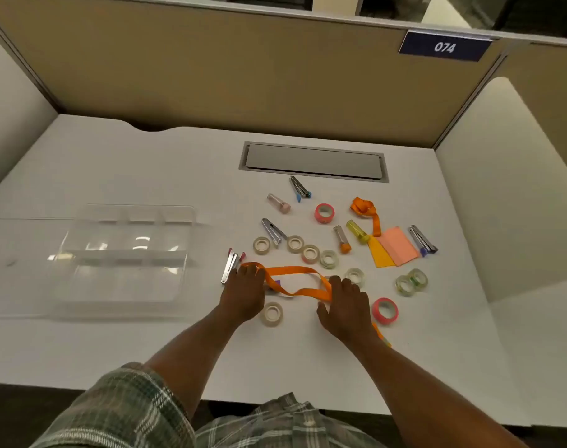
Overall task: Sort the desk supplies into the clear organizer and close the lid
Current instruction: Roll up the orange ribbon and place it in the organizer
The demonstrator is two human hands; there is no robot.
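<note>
The clear organizer [120,253] lies open on the left of the white desk, its lid [20,266] folded out to the left. Supplies are scattered to its right: several clear tape rolls [295,244], two pink tape rolls [324,213], small staplers [272,232], glue-like tubes [278,203], sticky notes [397,245] and a bunched orange ribbon [366,211]. A second orange ribbon [295,271] loops between my hands. My left hand [243,295] presses on its left end. My right hand [346,305] lies on its right end, fingers spread flat.
A grey cable hatch [313,161] is set into the desk behind the supplies. Tan partition walls [243,76] close the back and sides. The desk's front edge [275,405] runs just above my plaid shirt.
</note>
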